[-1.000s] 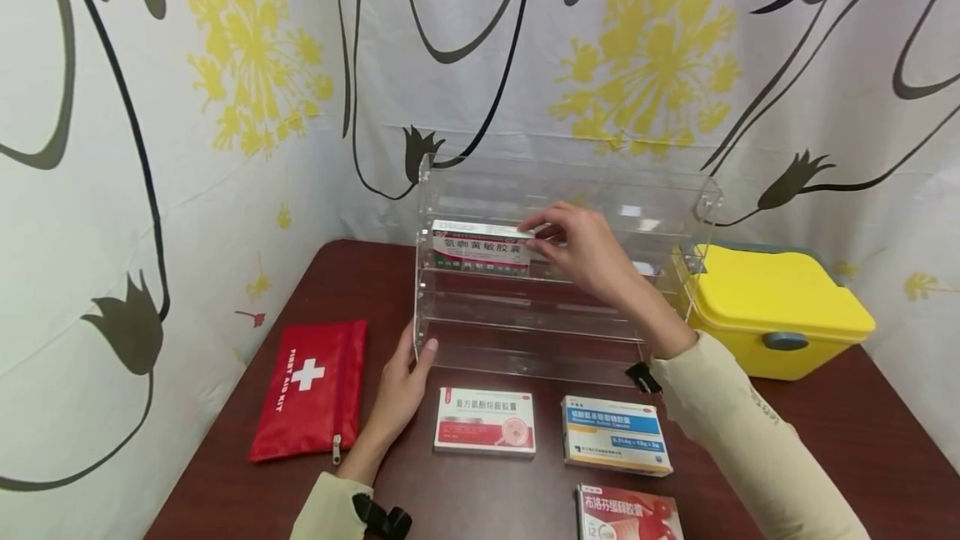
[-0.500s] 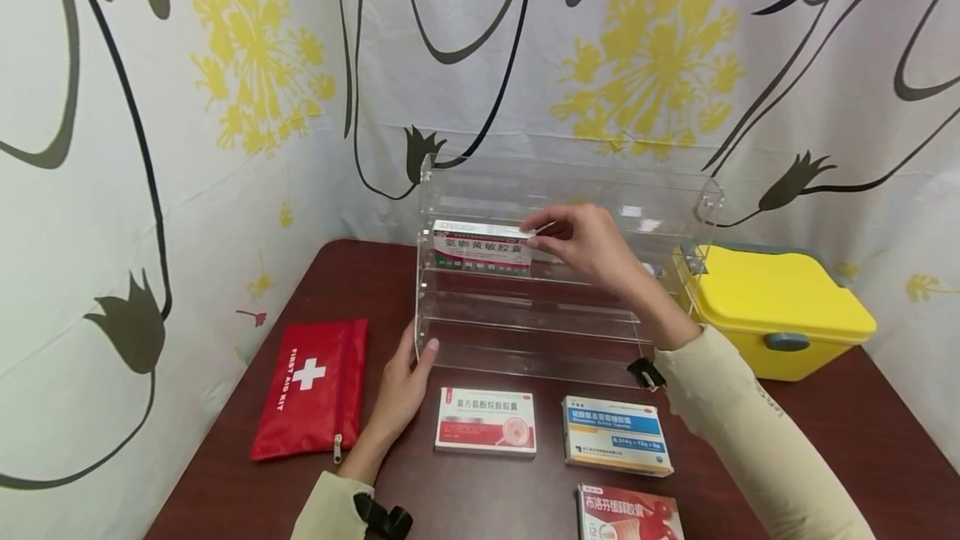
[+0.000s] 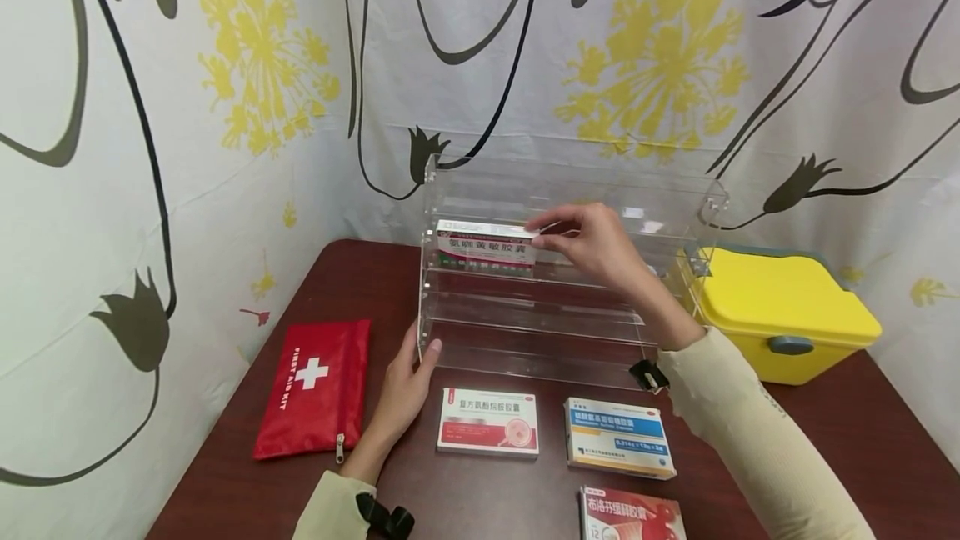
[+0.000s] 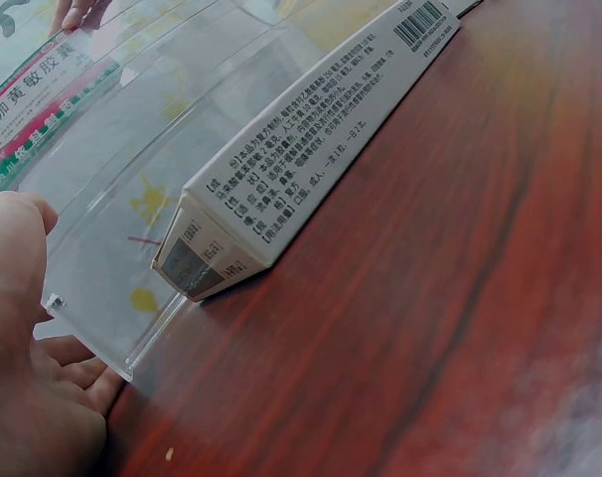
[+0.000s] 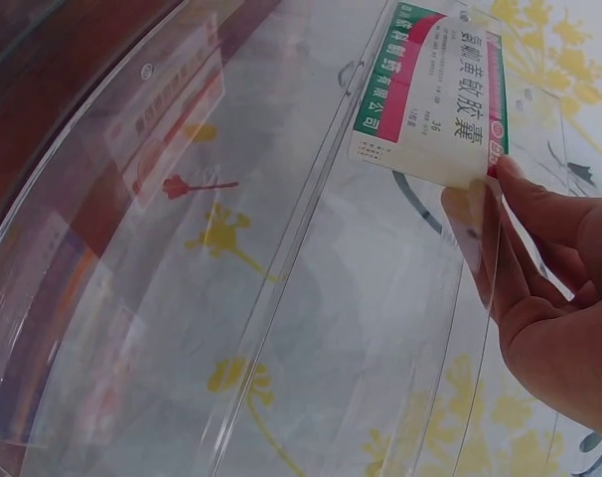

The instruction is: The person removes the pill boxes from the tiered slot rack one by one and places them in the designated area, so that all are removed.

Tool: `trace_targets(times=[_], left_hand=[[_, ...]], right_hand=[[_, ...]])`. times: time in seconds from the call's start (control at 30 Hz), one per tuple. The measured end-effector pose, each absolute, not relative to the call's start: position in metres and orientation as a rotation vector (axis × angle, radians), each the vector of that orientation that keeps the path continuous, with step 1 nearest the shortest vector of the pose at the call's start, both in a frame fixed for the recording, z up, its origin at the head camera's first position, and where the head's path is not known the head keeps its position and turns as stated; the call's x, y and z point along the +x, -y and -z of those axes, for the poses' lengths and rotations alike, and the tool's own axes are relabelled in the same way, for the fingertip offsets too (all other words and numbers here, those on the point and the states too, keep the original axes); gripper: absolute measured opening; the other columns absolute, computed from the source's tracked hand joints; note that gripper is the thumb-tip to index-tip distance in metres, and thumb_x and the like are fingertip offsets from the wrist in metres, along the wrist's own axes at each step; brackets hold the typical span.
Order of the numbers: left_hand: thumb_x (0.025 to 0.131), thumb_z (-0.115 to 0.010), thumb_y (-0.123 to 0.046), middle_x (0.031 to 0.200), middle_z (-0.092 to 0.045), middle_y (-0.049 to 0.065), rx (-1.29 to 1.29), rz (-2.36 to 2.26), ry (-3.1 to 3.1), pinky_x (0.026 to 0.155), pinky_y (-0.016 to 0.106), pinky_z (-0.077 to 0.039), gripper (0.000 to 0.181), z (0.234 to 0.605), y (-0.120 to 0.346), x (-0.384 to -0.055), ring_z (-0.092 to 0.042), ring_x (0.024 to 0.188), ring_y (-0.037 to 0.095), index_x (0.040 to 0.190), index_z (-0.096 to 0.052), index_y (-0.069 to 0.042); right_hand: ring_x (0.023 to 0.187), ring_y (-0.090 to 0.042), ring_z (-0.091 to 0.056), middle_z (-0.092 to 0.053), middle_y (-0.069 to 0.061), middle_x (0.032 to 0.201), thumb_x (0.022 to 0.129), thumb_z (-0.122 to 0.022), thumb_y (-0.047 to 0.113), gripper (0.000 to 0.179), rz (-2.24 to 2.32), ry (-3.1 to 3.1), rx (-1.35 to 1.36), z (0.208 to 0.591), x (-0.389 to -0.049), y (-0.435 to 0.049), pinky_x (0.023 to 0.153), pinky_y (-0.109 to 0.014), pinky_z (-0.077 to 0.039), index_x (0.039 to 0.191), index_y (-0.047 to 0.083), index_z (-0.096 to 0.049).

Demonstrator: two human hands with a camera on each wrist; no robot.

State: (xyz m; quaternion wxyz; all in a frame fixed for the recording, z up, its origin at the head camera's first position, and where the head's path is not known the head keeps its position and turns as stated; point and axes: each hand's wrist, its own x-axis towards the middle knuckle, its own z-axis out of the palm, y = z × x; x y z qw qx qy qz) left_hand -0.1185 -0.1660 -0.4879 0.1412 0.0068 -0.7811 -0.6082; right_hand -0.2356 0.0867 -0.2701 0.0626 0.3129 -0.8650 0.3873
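A clear acrylic tiered rack (image 3: 517, 363) stands on the dark wooden table. On one of its upper tiers, at the left end, sits a white, pink and green medicine box (image 3: 486, 250). My right hand (image 3: 596, 247) pinches this box by its upper right corner, thumb and fingertips at the edge in the right wrist view, where the box (image 5: 435, 94) shows through the clear plastic. Low on the rack's left side, my left hand (image 3: 405, 386) grips the side panel, thumb in front; in the left wrist view its other fingers curl behind the panel.
A red-and-white medicine box (image 3: 488, 423), a blue-and-white one (image 3: 619, 438) and a red one (image 3: 632, 515) lie in front of the rack. The red first aid pouch (image 3: 315, 390) is at the left, a yellow lidded case (image 3: 780, 307) at the right. Patterned curtains hang behind.
The right hand's fingers have shifted slightly at the box's corner. The left hand keeps its hold on the rack, and the box stays on the same tier.
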Motion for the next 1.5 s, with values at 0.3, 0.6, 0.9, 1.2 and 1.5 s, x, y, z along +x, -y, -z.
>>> trace_targets(times=[0.3,0.6,0.9,1.2,1.5], left_hand=[[0.098,-0.056,-0.046,0.147,-0.047,0.002,0.024,1.749,2.259,0.108,0.051,-0.031,0.061,0.489,0.166,-0.118,-0.040,0.135,0.017,0.153,-0.034,-0.032],[0.099,-0.056,-0.044,0.146,-0.047,0.003,0.034,1.738,2.259,0.107,0.051,-0.032,0.060,0.491,0.168,-0.117,-0.042,0.134,0.018,0.153,-0.034,-0.030],[0.099,-0.054,-0.044,0.148,-0.046,0.002,0.029,1.740,2.259,0.108,0.051,-0.031,0.060,0.492,0.170,-0.116,-0.039,0.136,0.018,0.153,-0.034,-0.028],[0.099,-0.055,-0.043,0.147,-0.047,0.003,0.044,1.746,2.259,0.108,0.050,-0.031,0.060,0.490,0.169,-0.115,-0.040,0.135,0.018,0.153,-0.034,-0.027],[0.100,-0.056,-0.037,0.147,-0.046,0.007,0.017,1.755,2.270,0.106,0.052,-0.034,0.059,0.473,0.164,-0.112,-0.042,0.133,0.023,0.154,-0.032,-0.027]], right_hand=[[0.088,-0.014,-0.069,-0.072,-0.001,0.103,0.090,-0.072,0.013,0.016,-1.181,2.588,0.867,0.259,-0.232,-0.089,0.066,-0.026,-0.052,0.105,0.013,-0.076],[0.086,-0.011,-0.068,-0.072,0.000,0.102,0.091,-0.072,0.016,0.017,-1.128,2.566,0.860,0.243,-0.226,-0.094,0.067,-0.026,-0.051,0.107,0.014,-0.076],[0.087,-0.014,-0.069,-0.072,-0.001,0.104,0.090,-0.072,0.014,0.017,-1.194,2.501,0.871,0.223,-0.219,-0.094,0.072,-0.023,-0.053,0.106,0.011,-0.076],[0.089,-0.010,-0.067,-0.070,0.006,0.103,0.091,-0.072,0.021,0.018,-1.169,2.492,0.939,0.213,-0.199,-0.104,0.074,-0.023,-0.054,0.108,0.016,-0.076],[0.079,-0.020,-0.067,-0.072,0.001,0.103,0.090,-0.074,0.023,0.019,-1.450,2.690,0.948,0.253,-0.163,-0.127,0.066,-0.030,-0.055,0.108,0.018,-0.076]])
